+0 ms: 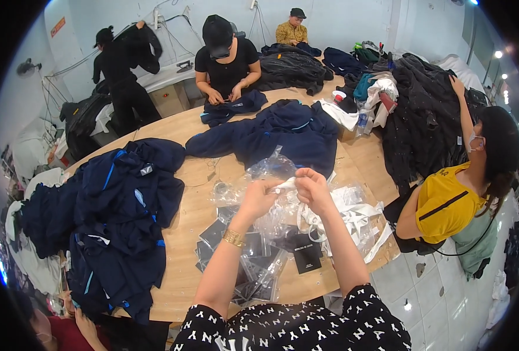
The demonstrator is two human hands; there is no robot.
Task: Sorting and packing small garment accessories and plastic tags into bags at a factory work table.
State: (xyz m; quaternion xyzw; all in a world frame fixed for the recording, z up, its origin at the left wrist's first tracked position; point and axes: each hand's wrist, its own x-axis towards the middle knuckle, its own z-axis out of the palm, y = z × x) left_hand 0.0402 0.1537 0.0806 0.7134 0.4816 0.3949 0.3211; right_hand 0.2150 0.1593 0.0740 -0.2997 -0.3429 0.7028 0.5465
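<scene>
Left hand (258, 196) and right hand (312, 187), fingers pinched shut, meet on a clear plastic bag (274, 169) raised between them; its long axis runs away from both, equally near each.

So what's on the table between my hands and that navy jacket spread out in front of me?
In the head view, crumpled clear plastic bags lie between the hands and the navy jacket.

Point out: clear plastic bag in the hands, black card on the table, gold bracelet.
clear plastic bag (277, 167), head view, crinkled top above the hands
black card (307, 254), head view, centre of its face
gold bracelet (233, 237), head view, band across the left wrist
</scene>
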